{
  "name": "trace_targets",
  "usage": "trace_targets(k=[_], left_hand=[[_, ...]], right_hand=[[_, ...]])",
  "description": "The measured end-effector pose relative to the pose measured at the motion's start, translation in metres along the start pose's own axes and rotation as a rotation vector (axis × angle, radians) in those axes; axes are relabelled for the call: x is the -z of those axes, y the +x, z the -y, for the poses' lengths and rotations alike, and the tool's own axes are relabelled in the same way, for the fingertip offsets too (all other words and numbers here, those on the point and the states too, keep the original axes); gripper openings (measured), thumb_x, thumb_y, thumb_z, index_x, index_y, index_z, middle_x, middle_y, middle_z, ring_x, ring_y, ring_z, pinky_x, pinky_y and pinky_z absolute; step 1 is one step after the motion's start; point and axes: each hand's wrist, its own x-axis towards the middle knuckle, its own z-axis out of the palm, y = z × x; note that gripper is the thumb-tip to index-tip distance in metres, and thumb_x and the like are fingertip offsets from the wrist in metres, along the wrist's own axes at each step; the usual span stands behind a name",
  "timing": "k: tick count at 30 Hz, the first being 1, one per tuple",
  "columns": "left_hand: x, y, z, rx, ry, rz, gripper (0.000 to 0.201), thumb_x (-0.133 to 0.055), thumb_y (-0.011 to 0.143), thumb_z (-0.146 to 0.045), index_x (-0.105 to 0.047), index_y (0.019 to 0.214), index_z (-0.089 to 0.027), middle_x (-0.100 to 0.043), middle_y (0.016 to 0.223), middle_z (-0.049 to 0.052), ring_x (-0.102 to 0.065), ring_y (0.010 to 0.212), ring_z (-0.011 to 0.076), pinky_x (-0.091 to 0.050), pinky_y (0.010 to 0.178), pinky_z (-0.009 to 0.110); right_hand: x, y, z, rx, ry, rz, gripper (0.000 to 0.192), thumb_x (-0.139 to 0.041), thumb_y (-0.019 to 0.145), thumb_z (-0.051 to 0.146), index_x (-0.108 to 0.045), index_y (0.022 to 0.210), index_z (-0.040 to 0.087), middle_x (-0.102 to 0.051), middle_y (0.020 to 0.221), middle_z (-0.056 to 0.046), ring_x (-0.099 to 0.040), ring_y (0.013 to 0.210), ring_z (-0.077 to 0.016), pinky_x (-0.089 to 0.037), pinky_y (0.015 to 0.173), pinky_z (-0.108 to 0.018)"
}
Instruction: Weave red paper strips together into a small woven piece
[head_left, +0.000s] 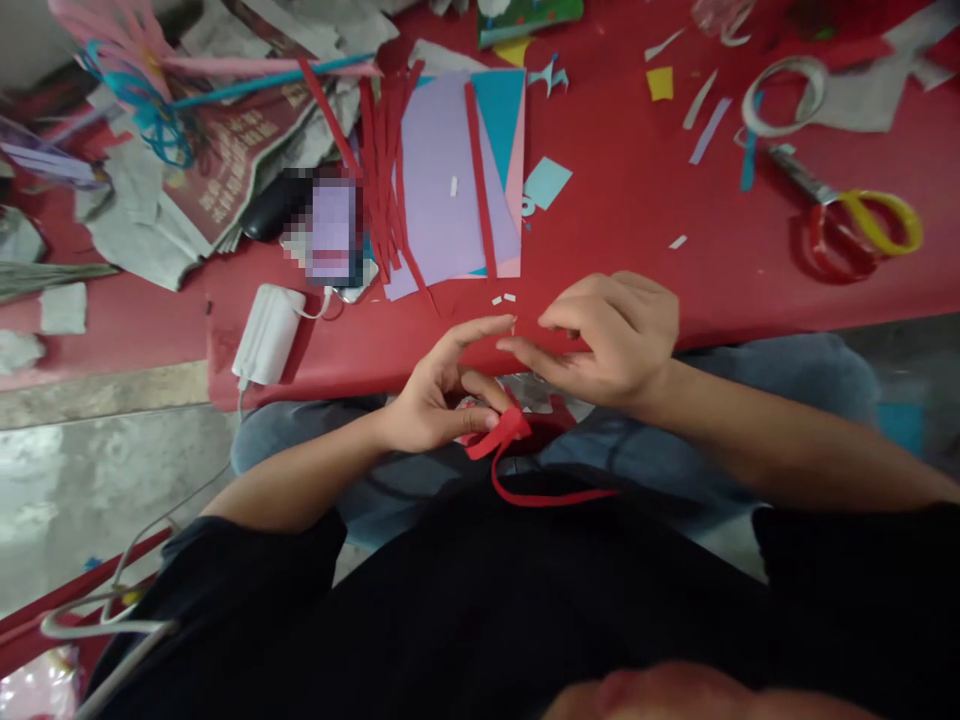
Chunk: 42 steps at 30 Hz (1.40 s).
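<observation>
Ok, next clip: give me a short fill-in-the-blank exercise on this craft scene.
1. The left hand pinches a folded ____ paper strip.
2. The scissors with yellow and red plastic handles lie to the ____ of the lilac paper sheet.
3. The white power bank lies on the ____ mat.

Missing words: red; right; red

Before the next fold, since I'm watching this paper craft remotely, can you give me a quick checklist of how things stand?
1. Red paper strip held: ok, pinched in the left hand, its tail looping down over the lap.
2. Right hand free to help: ok, its fingertips meet the left's above the strip; whether it holds anything, cannot tell.
3. Spare red strips within sight: ok, lying beside the lilac paper sheet.
4. Scissors put down: ok, on the red mat at far right.
5. Tape roll nearby: ok, beside the scissors.
</observation>
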Motion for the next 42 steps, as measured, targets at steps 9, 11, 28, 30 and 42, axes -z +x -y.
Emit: trace_targets(k=[9, 11, 28, 30, 42], left_hand=[[0.001, 0.002, 0.009, -0.086, -0.074, 0.061, 0.083, -0.082, 0.107, -0.032, -0.032, 0.173, -0.039, -0.087, 0.101, 0.004, -0.088, 0.083, 0.0232, -0.071, 0.071, 0.035], [0.002, 0.001, 0.008, -0.081, -0.059, 0.042, 0.081, -0.084, 0.105, -0.034, -0.036, 0.17, -0.038, -0.086, 0.099, 0.003, -0.088, 0.081, 0.0222, -0.07, 0.068, 0.032], [0.015, 0.004, -0.001, 0.086, -0.128, 0.047, 0.062, -0.084, 0.104, -0.033, -0.045, 0.152, -0.03, -0.086, 0.099, 0.004, -0.088, 0.081, 0.018, -0.065, 0.064, 0.021], [0.014, 0.004, -0.001, 0.104, -0.142, 0.051, 0.063, -0.085, 0.104, -0.035, -0.046, 0.153, -0.03, -0.086, 0.099, 0.004, -0.088, 0.083, 0.0186, -0.066, 0.065, 0.022], [0.009, 0.005, -0.005, 0.155, -0.292, 0.078, 0.053, -0.083, 0.105, -0.022, -0.052, 0.149, -0.026, -0.086, 0.101, 0.006, -0.088, 0.086, 0.0154, -0.064, 0.069, 0.018]], right_hand=[[0.015, 0.003, -0.011, 0.134, -0.061, 0.1, 0.031, -0.077, 0.109, 0.056, -0.076, 0.102, 0.026, -0.081, 0.09, -0.002, -0.069, 0.074, -0.0188, -0.043, 0.067, -0.041], [0.018, 0.005, -0.009, 0.1, 0.033, 0.161, 0.022, -0.076, 0.111, 0.047, -0.077, 0.11, 0.026, -0.082, 0.097, -0.004, -0.071, 0.079, -0.0204, -0.046, 0.07, -0.04], [0.016, 0.009, -0.011, -0.038, 0.357, 0.334, 0.014, -0.07, 0.112, 0.03, -0.084, 0.112, 0.027, -0.085, 0.1, 0.0, -0.078, 0.083, -0.0179, -0.051, 0.067, -0.033], [0.017, 0.009, -0.009, -0.013, 0.328, 0.303, 0.013, -0.07, 0.111, 0.027, -0.083, 0.11, 0.026, -0.086, 0.099, 0.0, -0.076, 0.079, -0.0159, -0.048, 0.064, -0.032], [0.018, 0.004, 0.011, -0.06, 0.28, 0.269, 0.014, -0.067, 0.103, 0.024, -0.077, 0.093, 0.026, -0.077, 0.083, 0.0, -0.062, 0.064, -0.0156, -0.042, 0.062, -0.033]])
